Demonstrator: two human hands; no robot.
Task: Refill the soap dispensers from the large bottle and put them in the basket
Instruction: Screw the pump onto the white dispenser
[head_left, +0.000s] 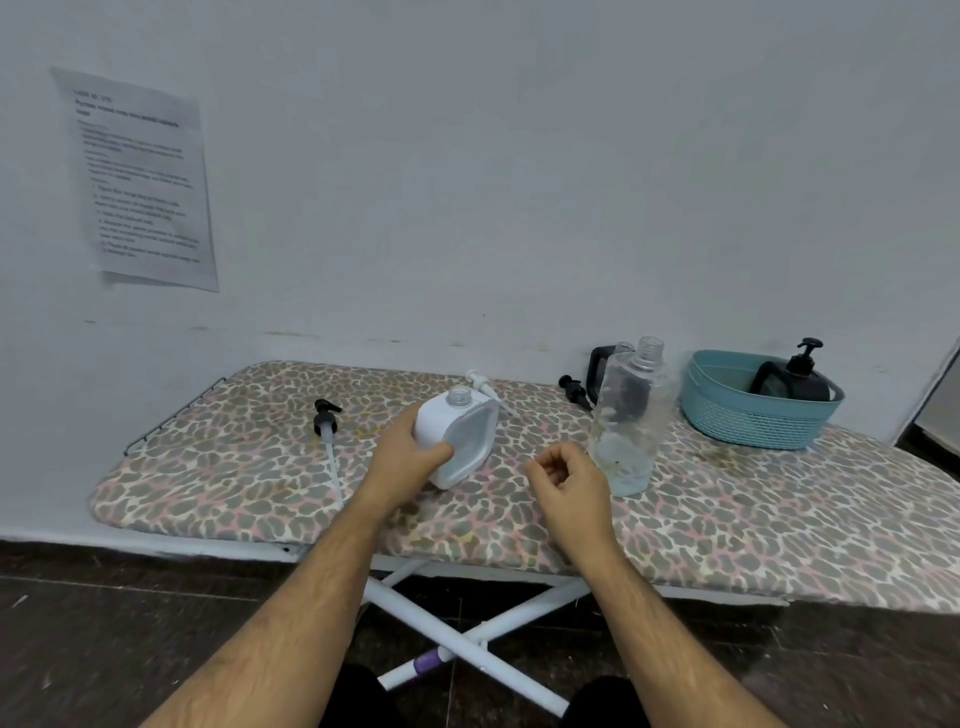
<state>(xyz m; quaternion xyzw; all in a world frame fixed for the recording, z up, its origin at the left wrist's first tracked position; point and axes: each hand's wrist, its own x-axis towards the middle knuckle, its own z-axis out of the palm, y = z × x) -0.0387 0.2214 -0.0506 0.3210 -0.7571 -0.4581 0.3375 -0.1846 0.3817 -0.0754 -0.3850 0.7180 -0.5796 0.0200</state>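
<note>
1. At centre frame, a person's left hand (410, 453) grips a white dispenser (460, 440) by its side, fingers and thumb curled round the body, steadying it on the patterned ironing board (727, 525); its neck is uncapped, presumably to take a refill.
2. Just right of centre, the right hand (569, 475) hovers with fingers loosely curled and holds nothing, beside the large clear bottle (631, 421) (cap off, only a little liquid visible at the bottom).
3. A black pump (326, 422) lies left of the dispenser and a white pump (483, 384) behind it, apparently set aside during filling.
4. At right, the teal basket (748, 421) already holds one dark dispenser (795, 376), pump fitted.
5. Behind the large bottle stands another dark dispenser (602, 364), partly hidden, a second black pump (574, 391) beside it.
</note>
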